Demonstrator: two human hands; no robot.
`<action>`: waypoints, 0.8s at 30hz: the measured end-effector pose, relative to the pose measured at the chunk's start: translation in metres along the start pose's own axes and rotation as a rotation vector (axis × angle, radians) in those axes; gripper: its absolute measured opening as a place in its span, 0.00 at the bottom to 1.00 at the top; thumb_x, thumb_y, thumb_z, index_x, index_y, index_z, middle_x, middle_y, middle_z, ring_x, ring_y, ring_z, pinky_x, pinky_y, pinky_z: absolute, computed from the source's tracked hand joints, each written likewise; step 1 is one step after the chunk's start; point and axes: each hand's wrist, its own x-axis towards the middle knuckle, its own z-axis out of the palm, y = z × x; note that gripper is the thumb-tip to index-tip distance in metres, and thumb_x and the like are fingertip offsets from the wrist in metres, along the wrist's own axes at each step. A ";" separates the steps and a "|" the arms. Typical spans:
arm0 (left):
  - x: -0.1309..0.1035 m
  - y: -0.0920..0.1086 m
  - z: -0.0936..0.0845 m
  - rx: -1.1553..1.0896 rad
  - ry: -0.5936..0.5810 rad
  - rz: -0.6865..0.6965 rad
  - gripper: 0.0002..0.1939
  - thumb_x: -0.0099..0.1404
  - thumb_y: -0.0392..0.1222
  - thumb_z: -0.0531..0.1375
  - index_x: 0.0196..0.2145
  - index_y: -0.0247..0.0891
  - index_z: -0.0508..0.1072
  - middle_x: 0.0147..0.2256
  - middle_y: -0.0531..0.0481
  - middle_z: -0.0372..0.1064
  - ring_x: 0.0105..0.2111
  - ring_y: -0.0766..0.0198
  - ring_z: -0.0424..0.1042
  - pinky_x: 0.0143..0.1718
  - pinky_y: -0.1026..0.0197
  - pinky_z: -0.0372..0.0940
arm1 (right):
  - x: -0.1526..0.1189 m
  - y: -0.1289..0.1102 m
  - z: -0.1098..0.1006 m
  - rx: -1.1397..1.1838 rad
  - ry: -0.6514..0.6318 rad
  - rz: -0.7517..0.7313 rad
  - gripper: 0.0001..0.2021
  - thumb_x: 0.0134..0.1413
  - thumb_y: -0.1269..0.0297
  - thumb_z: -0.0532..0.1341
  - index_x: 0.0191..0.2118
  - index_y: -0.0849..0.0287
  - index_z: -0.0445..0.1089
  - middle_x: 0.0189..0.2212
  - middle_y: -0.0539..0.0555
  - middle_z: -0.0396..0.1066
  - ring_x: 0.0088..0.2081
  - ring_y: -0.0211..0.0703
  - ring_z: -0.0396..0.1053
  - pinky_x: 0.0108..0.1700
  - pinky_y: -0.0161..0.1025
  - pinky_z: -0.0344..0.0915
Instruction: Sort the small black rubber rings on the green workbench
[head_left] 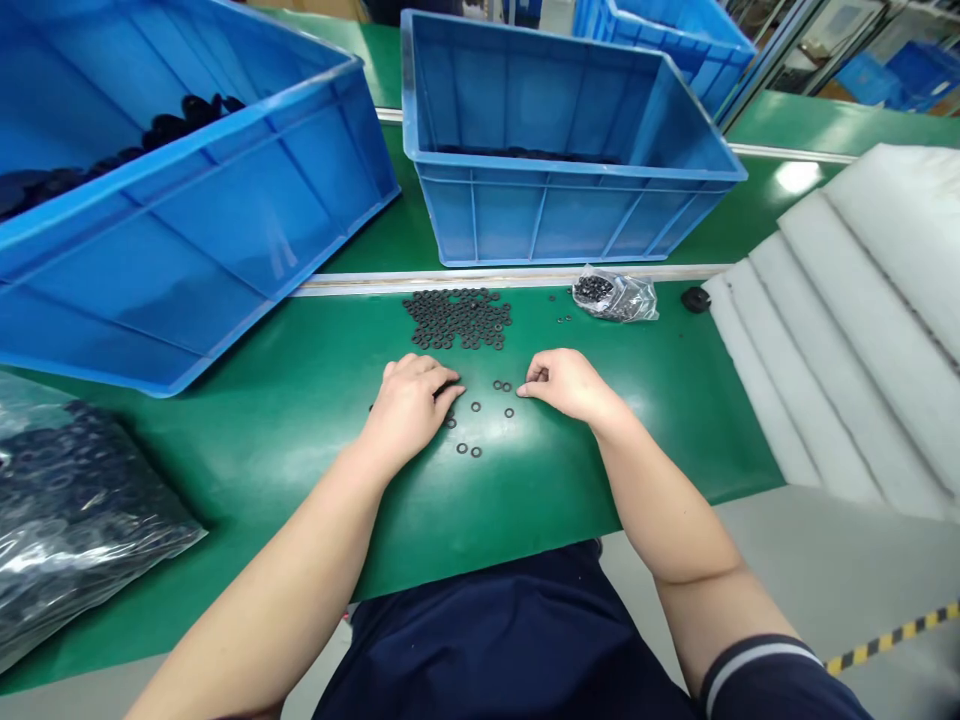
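On the green table (pixel 300 420), several small black rings (pixel 476 407) lie scattered between my hands. My left hand (pixel 415 400) rests low over the table at the left of these rings, thumb and index fingertips apart, with nothing visible between them. Opposite it, my right hand (pixel 564 383) has its thumb and index finger pressed together just right of two rings; what they hold, if anything, is too small to name. Beyond both hands is a dense group of black rings (pixel 457 318) lying flat. A clear bag (pixel 615 297) of small black parts lies behind my right hand.
A large blue bin (pixel 247 210) with black parts stands at the left, another blue bin (pixel 547 205) at the back. A big clear bag (pixel 82 510) of dark parts lies near left. White foam sheets (pixel 840 330) lean at the right, beside a black round part (pixel 696 299).
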 end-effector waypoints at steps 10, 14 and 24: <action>-0.010 0.010 0.000 0.098 -0.011 0.073 0.14 0.70 0.42 0.53 0.40 0.37 0.78 0.36 0.41 0.73 0.38 0.52 0.67 0.39 0.50 0.60 | 0.037 0.056 0.004 -0.232 0.653 -0.034 0.16 0.59 0.66 0.58 0.51 0.66 0.73 0.47 0.65 0.68 0.49 0.56 0.65 0.54 0.50 0.64; -0.009 0.011 0.002 0.066 -0.025 0.050 0.12 0.70 0.41 0.54 0.38 0.38 0.77 0.36 0.42 0.74 0.39 0.52 0.68 0.40 0.50 0.59 | 0.052 0.056 0.002 -0.229 0.640 0.019 0.14 0.61 0.71 0.53 0.46 0.66 0.75 0.43 0.64 0.68 0.46 0.53 0.66 0.52 0.46 0.64; -0.009 0.016 -0.006 -0.204 -0.094 0.024 0.03 0.66 0.39 0.60 0.35 0.38 0.73 0.36 0.48 0.74 0.39 0.57 0.69 0.43 0.53 0.57 | 0.018 0.044 0.000 -0.372 0.508 0.109 0.11 0.63 0.70 0.53 0.42 0.63 0.73 0.39 0.62 0.70 0.40 0.51 0.67 0.44 0.42 0.62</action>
